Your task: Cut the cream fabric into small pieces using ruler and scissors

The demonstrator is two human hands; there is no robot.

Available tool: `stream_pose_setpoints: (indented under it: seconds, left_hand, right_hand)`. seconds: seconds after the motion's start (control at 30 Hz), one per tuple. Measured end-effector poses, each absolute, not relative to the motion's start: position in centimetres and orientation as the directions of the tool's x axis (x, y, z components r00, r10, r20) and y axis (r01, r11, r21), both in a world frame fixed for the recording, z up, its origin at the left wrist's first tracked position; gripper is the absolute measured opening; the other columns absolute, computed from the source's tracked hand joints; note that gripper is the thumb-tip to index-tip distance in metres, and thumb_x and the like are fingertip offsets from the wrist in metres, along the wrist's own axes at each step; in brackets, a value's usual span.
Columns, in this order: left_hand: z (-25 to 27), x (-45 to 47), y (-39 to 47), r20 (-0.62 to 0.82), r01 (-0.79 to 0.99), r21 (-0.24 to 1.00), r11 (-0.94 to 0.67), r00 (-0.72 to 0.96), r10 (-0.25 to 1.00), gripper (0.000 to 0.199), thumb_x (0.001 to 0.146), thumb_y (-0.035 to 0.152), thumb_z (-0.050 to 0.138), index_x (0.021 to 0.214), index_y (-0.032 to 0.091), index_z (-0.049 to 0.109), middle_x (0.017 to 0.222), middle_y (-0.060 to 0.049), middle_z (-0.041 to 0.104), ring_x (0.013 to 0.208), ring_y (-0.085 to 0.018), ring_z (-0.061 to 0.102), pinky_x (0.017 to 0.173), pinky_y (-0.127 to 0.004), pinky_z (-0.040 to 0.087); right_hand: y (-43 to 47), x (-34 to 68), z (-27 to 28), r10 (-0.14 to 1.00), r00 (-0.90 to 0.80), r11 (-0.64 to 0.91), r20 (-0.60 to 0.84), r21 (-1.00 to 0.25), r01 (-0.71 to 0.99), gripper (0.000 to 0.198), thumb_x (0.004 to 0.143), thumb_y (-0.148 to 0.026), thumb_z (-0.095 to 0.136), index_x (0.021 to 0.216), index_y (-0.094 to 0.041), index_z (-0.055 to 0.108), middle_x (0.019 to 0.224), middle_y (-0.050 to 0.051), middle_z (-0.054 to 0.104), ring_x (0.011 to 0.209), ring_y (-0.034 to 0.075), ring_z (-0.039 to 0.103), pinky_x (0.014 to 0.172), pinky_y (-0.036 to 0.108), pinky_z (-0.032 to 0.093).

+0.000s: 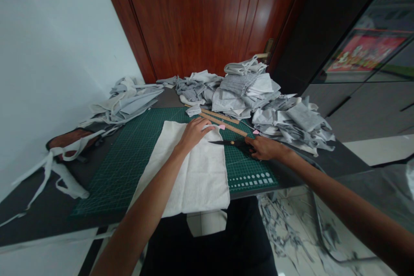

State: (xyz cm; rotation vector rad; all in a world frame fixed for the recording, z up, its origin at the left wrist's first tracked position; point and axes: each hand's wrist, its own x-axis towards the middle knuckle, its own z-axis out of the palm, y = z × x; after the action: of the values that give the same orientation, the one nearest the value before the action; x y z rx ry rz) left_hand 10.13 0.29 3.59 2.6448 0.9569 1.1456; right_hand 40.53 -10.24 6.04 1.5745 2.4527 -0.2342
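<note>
A white cloth (pixel 197 172) lies over the cutting mat, its lower end hanging past the table's front edge. My left hand (pixel 196 131) is at the cloth's top edge, fingers closed on a raised fold there. My right hand (pixel 263 148) grips black-handled scissors (pixel 231 142), whose dark blades point left over the cloth's right edge; the blades look nearly together. Just beyond both hands lie two wooden rulers (pixel 226 126), slanting across the mat. A small pink piece (pixel 221 127) sits close to my left fingertips, and a second pink piece (pixel 255 132) is beyond my right hand.
The green cutting mat (pixel 129 151) covers the middle of the dark table. Grey and white fabric piles (pixel 246 90) line the back and right; another pile (pixel 126 99) is at the left. Cloth strips (pixel 48 168) trail off the left side. Fabric scraps (pixel 284 228) litter the floor.
</note>
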Motion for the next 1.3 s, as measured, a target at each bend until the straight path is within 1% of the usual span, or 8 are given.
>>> stream_pose_setpoints:
  seconds: [0.17, 0.27, 0.4, 0.57, 0.77, 1.03, 1.17, 1.3]
  left_hand:
    - [3.4, 10.2, 0.5, 0.649, 0.488, 0.312, -0.815, 0.518, 0.558, 0.035, 0.103, 0.051, 0.054, 0.093, 0.02, 0.068, 0.094, -0.006, 0.074, 0.092, -0.022, 0.068, 0.085, -0.034, 0.049]
    - [3.1, 10.2, 0.7, 0.675, 0.479, 0.291, -0.828, 0.511, 0.533, 0.038, 0.103, 0.053, 0.053, 0.093, 0.02, 0.068, 0.092, -0.005, 0.074, 0.091, -0.022, 0.068, 0.084, -0.034, 0.049]
    - [3.0, 10.1, 0.8, 0.694, 0.47, 0.277, -0.838, 0.506, 0.513, 0.04, 0.102, 0.055, 0.053, 0.093, 0.019, 0.068, 0.092, -0.005, 0.073, 0.09, -0.022, 0.068, 0.083, -0.034, 0.049]
    - [3.0, 10.0, 0.6, 0.689, 0.46, 0.304, -0.835, 0.499, 0.526, 0.038, 0.102, 0.053, 0.054, 0.092, 0.019, 0.067, 0.091, -0.005, 0.073, 0.09, -0.021, 0.068, 0.083, -0.033, 0.049]
    - [2.6, 9.5, 0.8, 0.652, 0.472, 0.359, -0.805, 0.49, 0.578, 0.033, 0.103, 0.049, 0.056, 0.094, 0.02, 0.067, 0.093, -0.004, 0.072, 0.091, -0.02, 0.068, 0.082, -0.031, 0.049]
    - [2.6, 7.8, 1.5, 0.629, 0.481, 0.383, -0.788, 0.489, 0.604, 0.023, 0.104, 0.04, 0.058, 0.095, 0.02, 0.068, 0.098, -0.004, 0.073, 0.096, -0.021, 0.069, 0.085, -0.031, 0.05]
    - [2.8, 6.6, 1.7, 0.61, 0.473, 0.393, -0.789, 0.508, 0.608, 0.019, 0.104, 0.036, 0.059, 0.095, 0.021, 0.068, 0.098, -0.003, 0.074, 0.096, -0.021, 0.069, 0.086, -0.031, 0.05]
    - [2.9, 4.6, 2.0, 0.601, 0.497, 0.392, -0.774, 0.498, 0.625, 0.02, 0.103, 0.036, 0.058, 0.093, 0.021, 0.068, 0.096, -0.003, 0.074, 0.095, -0.021, 0.069, 0.087, -0.031, 0.05]
  right_hand:
    - [-10.3, 40.5, 6.1, 0.877, -0.401, 0.411, -0.265, -0.021, 0.911, 0.032, 0.087, -0.015, 0.063, 0.118, -0.013, 0.057, 0.092, 0.01, 0.073, 0.085, 0.024, 0.069, 0.069, 0.03, 0.038]
    - [-10.3, 40.6, 6.0, 0.876, -0.404, 0.415, -0.265, -0.016, 0.91, 0.033, 0.087, -0.015, 0.064, 0.119, -0.013, 0.057, 0.093, 0.01, 0.073, 0.087, 0.024, 0.069, 0.07, 0.029, 0.039]
    - [-10.2, 40.8, 5.8, 0.872, -0.414, 0.418, -0.26, -0.044, 0.907, 0.032, 0.086, -0.013, 0.065, 0.117, -0.014, 0.056, 0.094, 0.01, 0.073, 0.086, 0.024, 0.068, 0.069, 0.029, 0.039]
    - [-10.1, 40.8, 5.5, 0.872, -0.418, 0.421, -0.254, -0.044, 0.906, 0.034, 0.086, -0.012, 0.062, 0.12, -0.012, 0.056, 0.091, 0.01, 0.073, 0.083, 0.024, 0.068, 0.068, 0.03, 0.038]
    - [-9.7, 40.9, 5.2, 0.872, -0.415, 0.419, -0.261, -0.044, 0.907, 0.035, 0.085, -0.013, 0.063, 0.119, -0.013, 0.056, 0.092, 0.01, 0.073, 0.086, 0.024, 0.069, 0.068, 0.029, 0.038]
    - [-8.4, 40.5, 4.9, 0.857, -0.446, 0.437, -0.258, -0.093, 0.894, 0.034, 0.083, -0.012, 0.064, 0.115, -0.015, 0.055, 0.092, 0.01, 0.075, 0.087, 0.024, 0.07, 0.069, 0.028, 0.039]
    - [-7.6, 39.4, 5.2, 0.862, -0.443, 0.439, -0.244, -0.074, 0.895, 0.031, 0.084, -0.013, 0.064, 0.114, -0.016, 0.056, 0.095, 0.01, 0.076, 0.09, 0.025, 0.071, 0.069, 0.028, 0.038]
    - [-6.6, 37.9, 5.4, 0.858, -0.466, 0.462, -0.215, -0.073, 0.884, 0.029, 0.084, -0.012, 0.064, 0.111, -0.017, 0.058, 0.094, 0.009, 0.075, 0.09, 0.025, 0.07, 0.069, 0.028, 0.037]
